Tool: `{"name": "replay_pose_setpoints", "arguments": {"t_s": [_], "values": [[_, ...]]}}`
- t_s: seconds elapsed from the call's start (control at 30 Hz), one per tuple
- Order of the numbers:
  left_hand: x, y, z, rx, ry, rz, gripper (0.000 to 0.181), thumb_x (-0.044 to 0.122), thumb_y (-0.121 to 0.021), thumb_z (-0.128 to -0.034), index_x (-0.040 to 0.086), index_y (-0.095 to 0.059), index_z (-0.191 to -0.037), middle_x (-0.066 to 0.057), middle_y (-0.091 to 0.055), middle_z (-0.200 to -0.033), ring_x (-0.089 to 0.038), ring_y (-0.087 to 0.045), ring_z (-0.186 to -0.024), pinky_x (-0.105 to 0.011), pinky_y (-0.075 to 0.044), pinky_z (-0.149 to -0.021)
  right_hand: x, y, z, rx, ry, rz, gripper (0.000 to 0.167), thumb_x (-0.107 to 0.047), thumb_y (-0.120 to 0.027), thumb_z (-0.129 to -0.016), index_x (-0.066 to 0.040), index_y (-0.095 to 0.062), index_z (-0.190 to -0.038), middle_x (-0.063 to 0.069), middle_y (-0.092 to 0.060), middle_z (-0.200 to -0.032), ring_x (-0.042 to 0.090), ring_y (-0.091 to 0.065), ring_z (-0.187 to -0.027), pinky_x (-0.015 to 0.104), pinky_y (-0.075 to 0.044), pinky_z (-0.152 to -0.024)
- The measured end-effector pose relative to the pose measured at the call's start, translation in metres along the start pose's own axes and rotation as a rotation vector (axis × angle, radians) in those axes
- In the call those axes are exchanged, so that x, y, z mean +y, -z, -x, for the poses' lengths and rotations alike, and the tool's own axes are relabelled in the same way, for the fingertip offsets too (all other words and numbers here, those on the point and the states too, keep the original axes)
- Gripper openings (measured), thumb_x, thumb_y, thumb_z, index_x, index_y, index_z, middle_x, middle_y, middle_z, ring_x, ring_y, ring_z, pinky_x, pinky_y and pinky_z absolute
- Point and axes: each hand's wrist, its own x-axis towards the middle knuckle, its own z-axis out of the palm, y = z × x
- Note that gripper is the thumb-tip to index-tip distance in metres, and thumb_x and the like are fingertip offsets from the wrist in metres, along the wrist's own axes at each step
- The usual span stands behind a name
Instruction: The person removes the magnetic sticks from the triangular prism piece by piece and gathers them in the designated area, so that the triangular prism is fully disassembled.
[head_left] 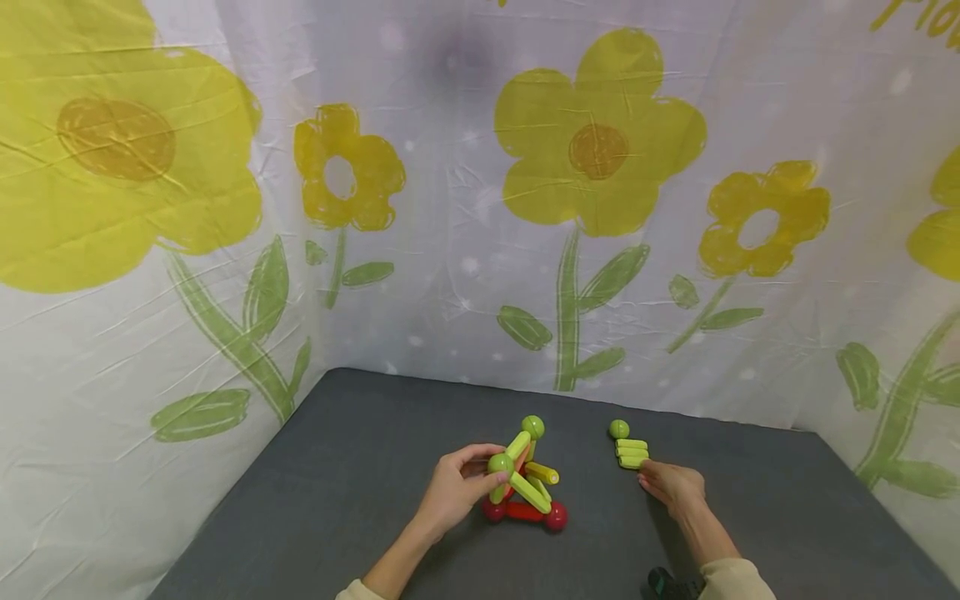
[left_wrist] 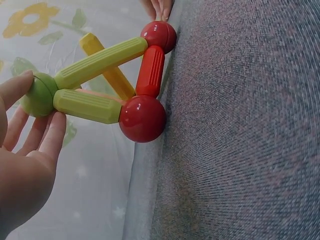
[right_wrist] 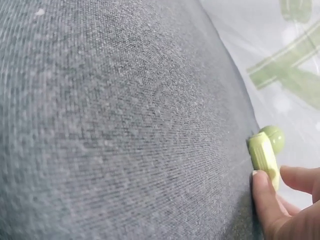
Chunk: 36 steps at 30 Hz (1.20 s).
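My left hand [head_left: 456, 490] grips the light-green ball [head_left: 501, 465] at the upper corner of a frame built of balls and magnetic rods. A light-green rod [left_wrist: 95, 106] runs from that ball down to a red ball [left_wrist: 142, 119]. A red rod [head_left: 524, 512] joins two red balls at the base, and a yellow rod [head_left: 542, 473] sticks out with one free end. Beyond it stands another green ball [head_left: 533, 427]. At the right, my right hand [head_left: 675, 485] pinches the end of the nearest light-green rod [right_wrist: 265, 155] between thumb and finger; that rod lies with others.
A loose green ball [head_left: 618, 429] sits just behind the row of light-green rods [head_left: 632, 444]. The dark grey tabletop [head_left: 375, 458] ends at a flower-printed cloth [head_left: 450, 333] at the back and sides. A dark object [head_left: 662, 583] is beside the right wrist.
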Motion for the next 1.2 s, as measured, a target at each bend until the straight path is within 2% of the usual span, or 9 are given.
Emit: {"name": "replay_pose_setpoints", "arguments": {"t_s": [0.33,0.5,0.67,0.73,0.87,1.1,1.2], "values": [[0.0,0.001,0.0,0.004,-0.009,-0.007,0.037,0.011,-0.073,-0.0853,0.001,-0.063,-0.12,-0.014,-0.062,-0.117,-0.027,-0.061,-0.105,-0.027,-0.052,-0.082,-0.003,0.003,0.002,-0.041,-0.007,-0.001,0.053,0.001,-0.059,-0.09,0.028,-0.034,-0.128,0.007,-0.063,-0.073,0.012,-0.066,-0.066,0.027,-0.056,-0.069],[-0.003,0.0,-0.001,0.005,-0.004,-0.001,0.037,0.009,-0.073,-0.0853,0.001,-0.063,-0.12,-0.014,-0.062,-0.117,-0.028,-0.061,-0.105,-0.028,-0.053,-0.08,-0.002,0.003,0.001,-0.024,-0.022,-0.017,0.053,0.0,-0.06,-0.091,0.026,-0.034,-0.129,0.007,-0.064,-0.071,0.013,-0.066,-0.064,0.028,-0.056,-0.068],[0.0,0.0,-0.001,0.004,0.007,-0.012,0.036,0.009,-0.073,-0.0852,0.001,-0.063,-0.119,-0.014,-0.062,-0.116,-0.029,-0.061,-0.104,-0.027,-0.053,-0.079,-0.003,0.007,0.005,-0.035,-0.025,-0.045,0.059,-0.008,-0.057,-0.095,0.024,-0.027,-0.135,0.006,-0.064,-0.073,0.013,-0.067,-0.065,0.028,-0.056,-0.068],[0.004,0.0,0.0,0.003,0.009,-0.021,0.035,0.008,-0.072,-0.0852,-0.001,-0.063,-0.118,-0.016,-0.062,-0.115,-0.03,-0.061,-0.104,-0.028,-0.053,-0.079,-0.006,0.01,0.006,-0.065,-0.024,-0.052,0.065,-0.012,-0.055,-0.097,0.022,-0.02,-0.139,0.006,-0.064,-0.076,0.013,-0.067,-0.067,0.027,-0.056,-0.07],[0.008,0.0,0.001,0.002,0.008,-0.029,0.034,0.007,-0.072,-0.0852,-0.003,-0.063,-0.117,-0.017,-0.062,-0.114,-0.033,-0.06,-0.104,-0.029,-0.054,-0.079,-0.011,0.012,0.01,-0.15,-0.013,-0.049,0.069,-0.02,-0.054,-0.099,0.018,-0.016,-0.143,0.005,-0.063,-0.083,0.011,-0.067,-0.073,0.027,-0.055,-0.075],[0.0,0.0,0.0,0.0,0.009,-0.019,0.036,0.011,-0.072,-0.0859,0.002,-0.063,-0.12,-0.013,-0.062,-0.116,-0.028,-0.061,-0.105,-0.028,-0.053,-0.081,-0.013,0.003,0.012,-0.348,-0.039,-0.011,0.058,-0.024,-0.046,-0.103,0.011,-0.025,-0.143,0.006,-0.064,-0.096,0.013,-0.065,-0.085,0.03,-0.052,-0.083],[-0.001,0.0,0.0,0.0,0.01,-0.02,0.036,0.012,-0.072,-0.0859,0.002,-0.063,-0.12,-0.013,-0.062,-0.116,-0.027,-0.061,-0.105,-0.028,-0.052,-0.082,-0.01,-0.003,0.014,-0.417,-0.025,0.003,0.056,-0.025,-0.044,-0.103,0.01,-0.026,-0.143,0.009,-0.063,-0.104,0.015,-0.063,-0.092,0.033,-0.05,-0.088]]}}
